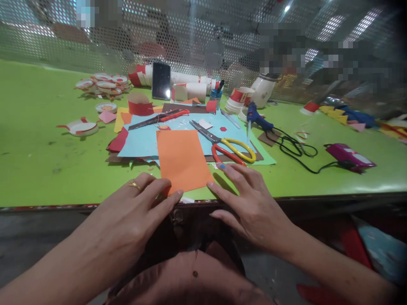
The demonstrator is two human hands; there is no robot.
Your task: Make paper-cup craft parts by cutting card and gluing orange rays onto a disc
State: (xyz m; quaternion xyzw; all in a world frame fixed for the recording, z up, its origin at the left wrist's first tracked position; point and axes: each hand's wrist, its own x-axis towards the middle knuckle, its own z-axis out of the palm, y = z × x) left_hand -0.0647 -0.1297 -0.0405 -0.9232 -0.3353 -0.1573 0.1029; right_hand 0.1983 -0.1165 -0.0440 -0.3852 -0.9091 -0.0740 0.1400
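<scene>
A rectangular sheet of orange paper (182, 159) lies over the front of a stack of coloured sheets, its near end by the table edge. My left hand (140, 207) is closed at its lower left corner, thumb and fingers on the paper. My right hand (251, 201) is open, the index fingertip touching the lower right corner and the thumb held apart. Just beyond my right fingers rest scissors (222, 142) with one yellow and one red handle loop. A second pair of scissors (159, 118) with orange-red handles lies farther back on light blue paper (140, 142).
A blue glue gun (259, 117) stands right of the papers, its black cord running to a magenta box (349, 156). Behind are a phone (161, 80), paper cups (240, 99) and a white jug (263, 90). Small paper discs (103, 84) are piled at the back left.
</scene>
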